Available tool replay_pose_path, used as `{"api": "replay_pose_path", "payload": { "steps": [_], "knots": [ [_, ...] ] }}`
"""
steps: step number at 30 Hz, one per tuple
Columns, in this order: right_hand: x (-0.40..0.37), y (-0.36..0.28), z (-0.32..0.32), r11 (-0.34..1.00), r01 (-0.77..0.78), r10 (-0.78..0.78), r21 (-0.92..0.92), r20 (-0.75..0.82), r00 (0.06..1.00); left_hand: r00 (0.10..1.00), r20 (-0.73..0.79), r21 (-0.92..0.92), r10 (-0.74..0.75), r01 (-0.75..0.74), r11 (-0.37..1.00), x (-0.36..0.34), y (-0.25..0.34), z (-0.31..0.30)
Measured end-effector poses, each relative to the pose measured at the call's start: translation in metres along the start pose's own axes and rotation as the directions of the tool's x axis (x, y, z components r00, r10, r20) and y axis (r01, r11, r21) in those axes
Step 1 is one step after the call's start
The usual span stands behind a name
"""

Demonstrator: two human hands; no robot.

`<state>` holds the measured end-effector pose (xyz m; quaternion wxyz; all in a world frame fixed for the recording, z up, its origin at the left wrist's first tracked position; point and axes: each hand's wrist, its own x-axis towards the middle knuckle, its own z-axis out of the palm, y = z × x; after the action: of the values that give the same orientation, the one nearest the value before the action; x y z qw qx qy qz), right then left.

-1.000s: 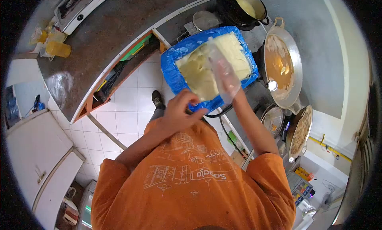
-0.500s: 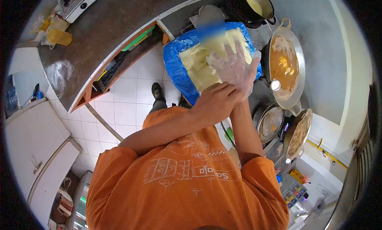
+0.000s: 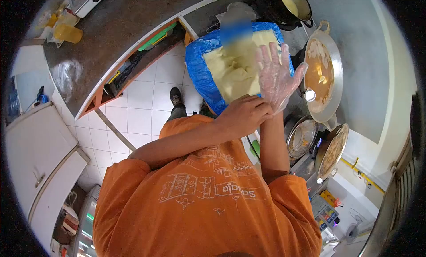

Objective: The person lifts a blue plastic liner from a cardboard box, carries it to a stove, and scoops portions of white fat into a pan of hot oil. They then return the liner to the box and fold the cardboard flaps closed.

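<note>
Biggest thing in the view, and here it is: the dark brown desk, curving right across the upper left, with the white-tiled floor showing below its open shelf. Filling the bottom, the person's orange shirt, white line drawings across the chest. Straight ahead of it, the tub lined with blue plastic, holding a broad, pale yellow mass with a folded, uneven surface. Just right of that, a wide two-handled pan, brown liquid inside with pale patches on top; then the dark pot at the upper edge, and lower down a second pan beside a mesh strainer. Now the hands! The right hand is raised over the tub's near right corner, palm up, its grip wide apart, fingers spread and holding nothing. The bare left hand crosses to the right wrist, and its grip is clamped there, fingers pinched together on the cuff of the clear glove. That glove covers the right hand, wrinkled over the palm, and smallest of all, pale smears at its fingertips.
</note>
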<state>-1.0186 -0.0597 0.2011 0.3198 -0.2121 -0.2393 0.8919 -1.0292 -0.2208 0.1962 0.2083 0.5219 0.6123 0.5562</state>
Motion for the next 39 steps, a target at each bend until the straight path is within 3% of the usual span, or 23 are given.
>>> {"api": "replay_pose_path", "payload": {
  "steps": [1, 4, 5, 7, 10, 11, 13, 14, 17, 20, 24, 27, 29, 32, 35, 38, 39],
  "knots": [
    [0.001, -0.006, 0.001, 1.000, 0.002, -0.002, -0.006, -0.027, 1.000, 1.000, 0.007, -0.064, -0.015, 0.016, 0.998, -0.002, 0.002, -0.004],
    [0.013, -0.031, -0.012, 0.954, -0.019, 0.027, -0.299, 0.024, 0.999, 0.993, 0.049, -0.220, -0.111, 0.119, 0.968, -0.017, 0.000, -0.025],
    [0.018, -0.037, -0.015, 0.890, -0.044, 0.042, -0.454, -0.014, 0.999, 0.986, 0.071, -0.266, -0.149, 0.163, 0.950, -0.026, -0.004, -0.034],
    [0.026, -0.044, -0.021, 0.687, -0.106, 0.053, -0.719, -0.096, 0.994, 0.964, -0.067, -0.374, -0.257, 0.215, 0.902, -0.056, -0.032, -0.040],
    [0.017, -0.042, -0.033, 0.436, -0.249, 0.259, -0.865, -0.144, 0.955, 0.712, -0.283, -0.540, -0.643, 0.436, 0.720, -0.101, -0.084, -0.042],
    [0.009, -0.039, -0.036, 0.400, -0.294, 0.286, -0.868, -0.187, 0.940, 0.595, -0.304, -0.614, -0.744, 0.475, 0.630, -0.109, -0.102, -0.043],
    [-0.005, -0.027, -0.042, 0.325, -0.380, 0.335, -0.866, -0.270, 0.903, 0.484, -0.194, -0.679, -0.854, 0.562, 0.472, -0.119, -0.128, -0.036],
    [-0.005, -0.025, -0.043, 0.390, -0.501, 0.425, -0.773, -0.331, 0.842, 0.422, -0.135, -0.704, -0.896, 0.596, 0.386, -0.120, -0.131, -0.036],
    [-0.020, -0.026, -0.028, 0.523, -0.670, 0.525, -0.526, -0.420, 0.740, 0.346, 0.181, -0.829, -0.920, 0.557, 0.046, -0.112, -0.130, -0.018],
    [-0.028, -0.023, -0.024, 0.586, -0.773, 0.653, -0.245, -0.422, 0.629, 0.347, 0.362, -0.861, -0.865, 0.480, -0.168, -0.080, -0.100, -0.032],
    [-0.027, -0.014, -0.017, 0.623, -0.768, 0.644, -0.150, -0.460, 0.612, 0.451, 0.420, -0.900, -0.787, 0.315, -0.300, -0.071, -0.116, -0.017],
    [-0.027, -0.006, -0.021, 0.648, -0.757, 0.678, -0.079, -0.393, 0.621, 0.530, 0.430, -0.894, -0.730, 0.361, -0.265, -0.069, -0.127, -0.007],
    [-0.028, 0.001, -0.026, 0.678, -0.734, 0.661, -0.052, -0.394, 0.639, 0.486, 0.438, -0.893, -0.756, 0.335, -0.302, -0.065, -0.125, -0.006],
    [-0.023, 0.011, -0.045, 0.661, -0.751, 0.739, 0.016, -0.189, 0.646, 0.474, 0.429, -0.902, -0.769, 0.273, -0.335, -0.060, -0.119, -0.010],
    [-0.019, 0.032, -0.052, 0.697, -0.713, 0.705, 0.081, -0.266, 0.658, 0.455, 0.412, -0.911, -0.789, 0.227, -0.345, -0.058, -0.115, -0.009],
    [-0.002, 0.056, -0.062, 0.714, -0.687, 0.534, -0.136, -0.530, 0.659, 0.471, 0.395, -0.918, -0.789, 0.168, -0.359, -0.059, -0.123, -0.004],
    [0.000, 0.062, -0.060, 0.715, -0.692, 0.559, -0.097, -0.514, 0.650, 0.485, 0.389, -0.919, -0.783, 0.145, -0.367, -0.059, -0.127, -0.002]
  ]
}}
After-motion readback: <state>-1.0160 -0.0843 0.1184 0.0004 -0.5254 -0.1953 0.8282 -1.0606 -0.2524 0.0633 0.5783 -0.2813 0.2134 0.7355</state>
